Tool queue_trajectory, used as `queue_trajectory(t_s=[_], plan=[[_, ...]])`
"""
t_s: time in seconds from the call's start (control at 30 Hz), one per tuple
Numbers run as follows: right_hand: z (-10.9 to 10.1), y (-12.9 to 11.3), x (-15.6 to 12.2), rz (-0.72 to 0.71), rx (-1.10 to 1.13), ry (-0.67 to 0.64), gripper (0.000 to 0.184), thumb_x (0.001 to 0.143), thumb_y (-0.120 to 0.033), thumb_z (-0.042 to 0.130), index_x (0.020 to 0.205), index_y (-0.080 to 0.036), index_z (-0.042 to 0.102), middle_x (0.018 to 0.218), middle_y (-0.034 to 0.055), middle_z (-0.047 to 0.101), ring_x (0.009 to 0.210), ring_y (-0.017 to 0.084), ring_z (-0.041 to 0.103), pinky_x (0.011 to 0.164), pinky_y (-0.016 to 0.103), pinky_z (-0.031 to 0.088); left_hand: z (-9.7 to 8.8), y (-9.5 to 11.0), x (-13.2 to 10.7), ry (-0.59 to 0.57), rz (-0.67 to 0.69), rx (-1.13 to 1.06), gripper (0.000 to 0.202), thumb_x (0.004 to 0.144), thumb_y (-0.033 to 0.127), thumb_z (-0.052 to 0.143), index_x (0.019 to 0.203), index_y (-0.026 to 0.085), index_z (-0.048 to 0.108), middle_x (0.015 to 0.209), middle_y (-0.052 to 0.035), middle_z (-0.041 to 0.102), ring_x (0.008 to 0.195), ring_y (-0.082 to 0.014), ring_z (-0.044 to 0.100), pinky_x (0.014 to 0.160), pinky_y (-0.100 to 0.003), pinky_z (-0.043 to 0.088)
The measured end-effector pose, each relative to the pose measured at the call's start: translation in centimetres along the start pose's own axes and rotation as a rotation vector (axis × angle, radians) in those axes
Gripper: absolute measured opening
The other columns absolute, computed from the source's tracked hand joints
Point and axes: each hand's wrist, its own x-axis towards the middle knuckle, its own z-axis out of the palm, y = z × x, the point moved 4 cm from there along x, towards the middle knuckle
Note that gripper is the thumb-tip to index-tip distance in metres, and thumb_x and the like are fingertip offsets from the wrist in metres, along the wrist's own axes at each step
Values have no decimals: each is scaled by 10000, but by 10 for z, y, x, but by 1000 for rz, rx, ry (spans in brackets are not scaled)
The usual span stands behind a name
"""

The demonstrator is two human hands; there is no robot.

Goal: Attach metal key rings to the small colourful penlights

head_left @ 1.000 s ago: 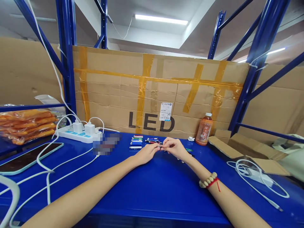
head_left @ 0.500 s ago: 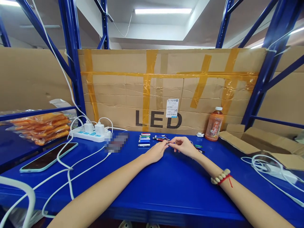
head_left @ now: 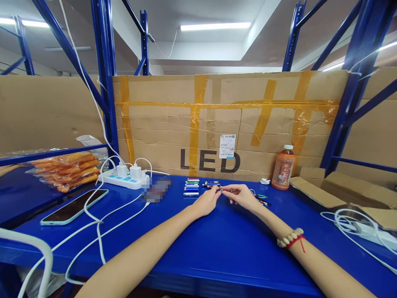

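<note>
My left hand (head_left: pixel 206 201) and my right hand (head_left: pixel 241 196) meet above the blue tabletop, fingertips almost touching. Both are closed in a pinch around a small silvery piece (head_left: pixel 221 191), too small to name. To the left of my hands lies a neat row of short, coloured pen-like barrels (head_left: pixel 191 188), blue, green, red and silver. Just behind my fingers are several more blue and red pens (head_left: pixel 212 183). Green and dark pen-like pieces (head_left: pixel 262 200) lie beyond my right wrist, partly covered by it.
At the left are a white power strip (head_left: pixel 120 179) with chargers, loose white cables and a phone (head_left: pixel 74 207). An orange drink bottle (head_left: pixel 283 167), an open cardboard box (head_left: pixel 328 192) and a coiled white cable (head_left: pixel 344 219) stand right. A taped cardboard sheet (head_left: pixel 161 124) closes the back.
The view has tilted slightly up and turned left, so everything sits a little lower and further right. My hands keep the same pinch, with only slight finger movement.
</note>
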Motion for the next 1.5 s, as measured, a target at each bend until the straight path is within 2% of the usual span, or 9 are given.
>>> queue_trajectory(t_s=[0.1, 0.27, 0.47, 0.63, 0.87, 1.0, 1.13, 1.27, 1.5], plan=[[-1, 3, 1, 0, 15, -32, 477, 648, -453, 604, 974, -107, 639, 580, 30, 580, 424, 43, 454, 377, 143, 333, -1, 1, 0, -21, -9, 6, 248, 898, 300, 236, 1011, 168, 413, 888, -74, 589, 836, -198, 564, 683, -305, 434], [0, 1, -1, 1, 68, -38, 466, 631, -437, 622, 941, -90, 649, 587, 34, 584, 430, 41, 455, 390, 143, 346, -2, 5, -1, -47, 16, 55, 231, 894, 276, 241, 1007, 166, 410, 951, -93, 577, 879, -207, 551, 720, -317, 420], [0, 1, 0, 0, 89, -7, 459, 613, -449, 633, 886, -81, 656, 659, 52, 607, 419, 37, 460, 387, 151, 356, -2, 7, 1, -52, 29, 52, 211, 892, 268, 255, 967, 171, 427, 990, -87, 566, 907, -192, 539, 773, -318, 402], [1, 5, 1, 6, 103, -7, 487, 607, -458, 633, 913, -78, 645, 713, 61, 612, 416, 33, 464, 368, 145, 344, -1, 5, 2, -40, 34, 77, 209, 892, 260, 253, 935, 165, 434, 956, -82, 572, 881, -184, 543, 766, -306, 403], [1, 8, 2, 23, 62, 4, 486, 634, -462, 615, 945, -90, 645, 635, 50, 601, 412, 41, 460, 359, 141, 333, 1, 0, 3, -57, 49, 49, 185, 855, 278, 367, 991, 173, 436, 1010, -77, 561, 929, -203, 533, 794, -319, 396], [1, 9, 3, 34, 57, 22, 489, 619, -468, 623, 920, -83, 651, 601, 44, 589, 402, 48, 455, 353, 151, 328, 1, 1, 3, -62, 30, 49, 170, 870, 253, 322, 956, 164, 437, 954, -78, 571, 891, -193, 538, 758, -301, 401], [0, 4, 1, 30, 122, 37, 486, 576, -471, 650, 857, -75, 656, 578, 28, 567, 402, 44, 447, 363, 158, 333, -1, 5, 2, -46, 58, 34, 184, 879, 252, 300, 915, 159, 455, 849, -52, 581, 793, -163, 549, 699, -263, 403], [0, -3, -2, 7, 192, 22, 457, 539, -471, 673, 785, -86, 648, 637, 25, 564, 416, 36, 452, 361, 153, 328, -4, 11, -2, -7, 92, 62, 211, 880, 253, 300, 976, 168, 467, 849, -44, 589, 766, -158, 554, 689, -257, 397], [-2, -6, -3, -27, 166, 9, 409, 508, -464, 697, 636, -87, 608, 717, 33, 551, 410, 26, 452, 349, 156, 320, -5, 15, -5, -19, 114, 138, 221, 887, 267, 287, 927, 171, 482, 816, -36, 597, 721, -154, 556, 620, -233, 382]])
